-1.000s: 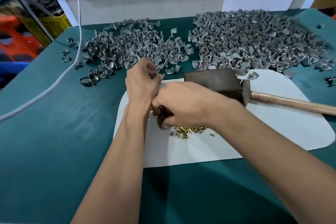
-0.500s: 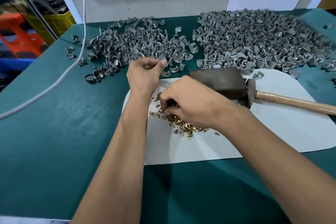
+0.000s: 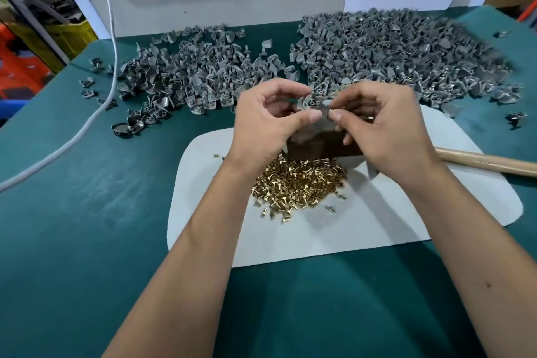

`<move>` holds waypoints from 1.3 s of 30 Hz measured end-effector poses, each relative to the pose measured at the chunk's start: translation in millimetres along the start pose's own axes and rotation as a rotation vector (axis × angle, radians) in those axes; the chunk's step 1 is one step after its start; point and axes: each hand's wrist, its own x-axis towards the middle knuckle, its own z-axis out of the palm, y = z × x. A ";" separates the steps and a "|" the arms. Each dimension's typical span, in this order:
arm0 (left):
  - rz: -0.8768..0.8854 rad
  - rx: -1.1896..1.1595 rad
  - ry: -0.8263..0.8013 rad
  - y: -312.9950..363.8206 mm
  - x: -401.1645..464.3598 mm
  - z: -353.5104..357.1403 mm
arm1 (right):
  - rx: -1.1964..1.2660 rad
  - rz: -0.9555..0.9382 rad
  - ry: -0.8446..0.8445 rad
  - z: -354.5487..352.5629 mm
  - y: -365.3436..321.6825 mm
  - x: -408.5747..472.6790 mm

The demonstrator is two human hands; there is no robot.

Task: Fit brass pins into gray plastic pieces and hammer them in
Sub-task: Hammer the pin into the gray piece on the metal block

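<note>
No container is in view; all parts lie loose on the green tabletop (image 3: pixel 87 227). Two heaps of gray plastic pieces sit along the far edge: the left heap (image 3: pixel 189 78) and the larger right heap (image 3: pixel 406 52). One pile of brass pins (image 3: pixel 299 183) rests on the white mat (image 3: pixel 392 212) at the tabletop's middle. One hammer (image 3: pixel 319 148) lies on the mat, handle toward the right edge.

Since the earlier frame, both hands have risen from the pins and met above the hammer head. The left hand (image 3: pixel 261 125) and right hand (image 3: pixel 386 125) pinch one gray piece (image 3: pixel 315 102) between curled thumbs and fingertips. Whether a pin is held cannot be told.
</note>
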 end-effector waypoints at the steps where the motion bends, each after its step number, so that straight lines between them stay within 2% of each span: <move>1: 0.019 0.022 -0.026 1.1 -1.1 2.3 | 0.002 0.003 0.018 0.0 1.7 -0.5; 8: 0.104 0.177 -0.037 1.9 -6.6 13.3 | -0.038 -0.054 0.040 7.1 1.1 -2.5; 18: 0.217 0.333 -0.029 4.7 -7.3 15.3 | -0.048 0.016 0.081 9.2 -3.4 -4.2; 29: 0.378 0.514 -0.046 11.9 -6.4 16.2 | -0.238 -0.146 0.069 9.3 -14.2 -6.1; 35: 0.339 0.462 -0.028 8.2 -8.0 18.8 | -0.295 -0.215 0.058 10.4 -12.6 -5.1; 39: 0.245 0.360 -0.015 9.0 -7.6 15.4 | -0.189 -0.215 0.019 3.2 -5.6 -4.6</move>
